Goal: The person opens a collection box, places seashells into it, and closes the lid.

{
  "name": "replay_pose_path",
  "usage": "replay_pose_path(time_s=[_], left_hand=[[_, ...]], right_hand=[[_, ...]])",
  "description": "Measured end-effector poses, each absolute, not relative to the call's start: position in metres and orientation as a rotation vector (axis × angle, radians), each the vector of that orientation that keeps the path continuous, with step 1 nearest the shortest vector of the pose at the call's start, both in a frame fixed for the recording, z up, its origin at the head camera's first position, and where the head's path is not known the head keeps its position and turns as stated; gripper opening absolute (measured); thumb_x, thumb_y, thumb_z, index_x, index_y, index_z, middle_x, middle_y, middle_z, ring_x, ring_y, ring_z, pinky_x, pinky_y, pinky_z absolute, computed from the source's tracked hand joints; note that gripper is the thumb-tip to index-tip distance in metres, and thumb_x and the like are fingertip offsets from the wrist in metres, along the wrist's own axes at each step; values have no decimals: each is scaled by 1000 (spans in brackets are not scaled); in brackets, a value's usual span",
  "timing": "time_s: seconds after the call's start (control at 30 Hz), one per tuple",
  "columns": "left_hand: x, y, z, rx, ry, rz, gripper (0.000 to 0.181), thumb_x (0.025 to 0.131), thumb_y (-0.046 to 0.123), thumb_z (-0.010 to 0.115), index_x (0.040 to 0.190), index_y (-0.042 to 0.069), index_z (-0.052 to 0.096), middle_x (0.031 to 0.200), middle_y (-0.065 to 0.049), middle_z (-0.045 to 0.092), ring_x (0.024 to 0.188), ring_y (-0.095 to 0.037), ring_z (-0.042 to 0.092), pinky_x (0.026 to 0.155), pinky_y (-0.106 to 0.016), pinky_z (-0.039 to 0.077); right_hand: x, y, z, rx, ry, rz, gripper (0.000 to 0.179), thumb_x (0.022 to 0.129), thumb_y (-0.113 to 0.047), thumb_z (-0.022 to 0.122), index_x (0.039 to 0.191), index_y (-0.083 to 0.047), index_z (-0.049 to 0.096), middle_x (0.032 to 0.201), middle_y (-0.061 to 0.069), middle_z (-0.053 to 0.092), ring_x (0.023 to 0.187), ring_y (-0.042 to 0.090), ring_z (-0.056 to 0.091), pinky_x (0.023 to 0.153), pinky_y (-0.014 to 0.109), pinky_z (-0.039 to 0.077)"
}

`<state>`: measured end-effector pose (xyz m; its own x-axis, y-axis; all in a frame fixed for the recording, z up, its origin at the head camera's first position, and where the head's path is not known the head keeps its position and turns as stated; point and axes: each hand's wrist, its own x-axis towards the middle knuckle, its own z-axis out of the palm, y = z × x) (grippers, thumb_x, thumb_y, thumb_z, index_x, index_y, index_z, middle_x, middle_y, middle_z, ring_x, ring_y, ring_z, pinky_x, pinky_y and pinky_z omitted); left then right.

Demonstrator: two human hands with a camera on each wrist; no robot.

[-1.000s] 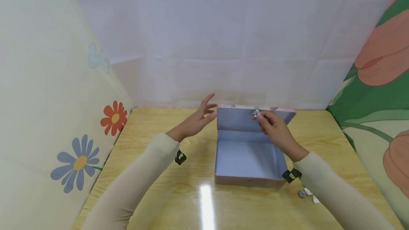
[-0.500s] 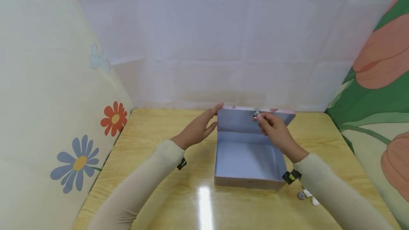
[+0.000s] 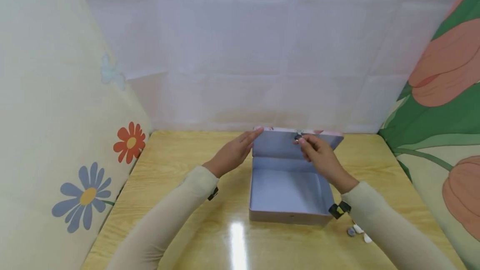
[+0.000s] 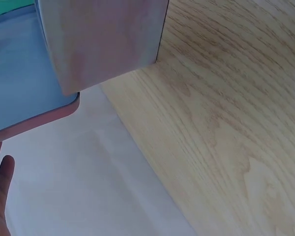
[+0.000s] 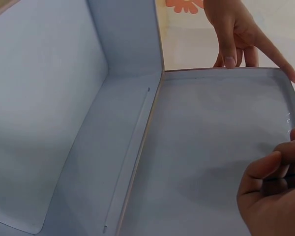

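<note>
A hinged box (image 3: 288, 218) with a pale blue inside stands on the table, its lid (image 3: 277, 145) raised at the back. My left hand (image 3: 234, 151) touches the lid's left edge; in the right wrist view its fingers are extended, with one reaching the lid's corner. At the middle of the lid's free edge is a small metal clasp (image 3: 298, 136). My right hand (image 3: 318, 155) pinches this clasp between thumb and fingers. In the right wrist view the right hand's curled fingers hide the clasp. The inside of the box holds nothing that I can see.
Several small stones or pebbles (image 3: 351, 231), grey and white, lie on the wooden table (image 3: 195, 236) right of the box, near the right forearm. A white cloth (image 3: 225, 53) hangs behind the table. Flower-printed panels flank both sides.
My left hand has moved right and come to rest against the lid's left edge and corner. My right hand stays at the clasp. The lid keeps about the same tilt.
</note>
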<state>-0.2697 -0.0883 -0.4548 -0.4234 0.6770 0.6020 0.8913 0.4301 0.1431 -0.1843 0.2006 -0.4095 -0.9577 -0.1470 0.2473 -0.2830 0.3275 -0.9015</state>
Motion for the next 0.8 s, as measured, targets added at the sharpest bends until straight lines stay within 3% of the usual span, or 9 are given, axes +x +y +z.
replay_pose_path(time_s=[0.4,0.63,0.8], left_hand=[[-270,-86,-450,-1300,-2261,-626,70,100,5,51,157,26,17,136,-15,52,106,-33,63,82,-41,56],[-270,-86,-449,-1271,-2276,-609,68,101,7,50,157,27,17,133,-14,54,92,-31,66,74,-39,58],[-267,-87,-450,-1265,-2282,-630,67,101,8,50,157,28,18,133,-15,54,78,-30,66,67,-40,58]], right_hand=[[-162,230,-404,495,-2436,1409,22,103,-12,51,108,2,66,67,8,52,54,12,45,46,26,41],[-146,258,-385,639,-2271,1277,17,98,5,50,111,7,61,67,6,49,54,12,42,46,27,36],[-148,267,-391,593,-2134,1190,20,91,12,57,111,11,60,87,9,55,74,9,49,60,17,42]])
